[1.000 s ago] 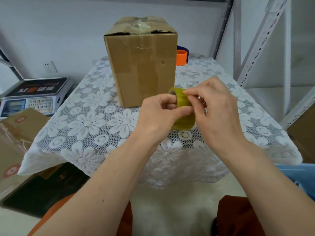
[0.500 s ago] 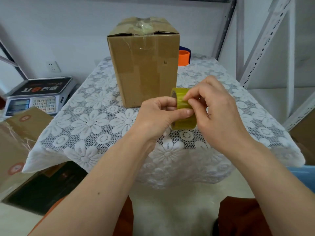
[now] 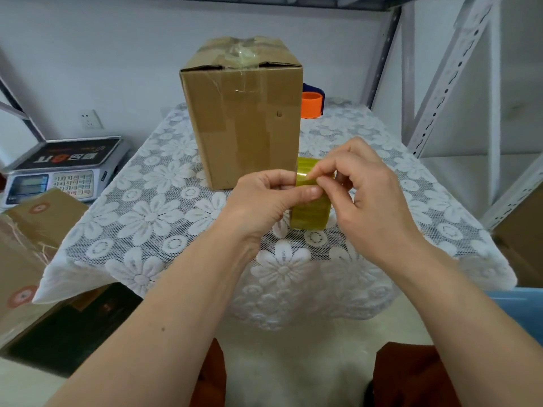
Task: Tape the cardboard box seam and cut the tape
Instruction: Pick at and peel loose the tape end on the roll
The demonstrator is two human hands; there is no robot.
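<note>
White lace-covered desk (image 3: 164, 218) under metal shelving, pale wall behind. We see the left hand (image 3: 264, 201) gripping the yellow tape roll (image 3: 310, 214), thumb laid across its face. Right hand (image 3: 367, 195) sits just beside it, fingers (image 3: 318, 173) pinching at the roll's upper surface. Roll is held above the desk, near the cardboard box (image 3: 244, 118), which stands upright behind with clear tape over its top seam. Scale (image 3: 58, 168) at far left.
</note>
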